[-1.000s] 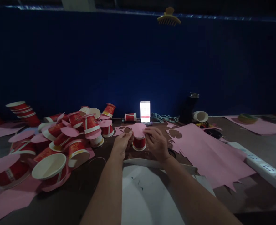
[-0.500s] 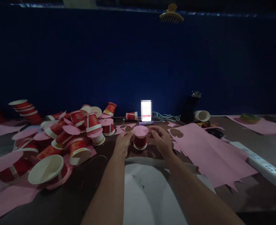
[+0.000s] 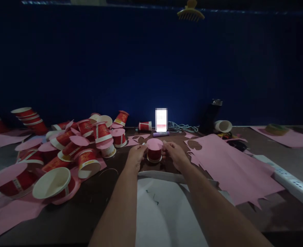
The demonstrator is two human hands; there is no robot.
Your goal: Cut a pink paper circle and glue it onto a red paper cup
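A red paper cup (image 3: 154,156) stands upside down on the dark table in front of me, with a round pink paper disc (image 3: 155,144) on its top. My left hand (image 3: 136,156) is at the left side of the cup, fingers curled near the disc's edge. At the right side, my right hand (image 3: 174,153) has its fingers drawn together close to the disc. Whether either hand grips the disc or the cup is too small to tell.
Many red cups with pink discs (image 3: 86,140) are heaped at the left. A large cut pink sheet (image 3: 234,164), a power strip (image 3: 290,180) and a dark bottle (image 3: 210,118) are at the right. A lit phone (image 3: 161,120) stands behind the cup.
My right hand has moved slightly left, closer to the cup, and its fingers have drawn together. My left hand has barely moved. The view has shifted a little.
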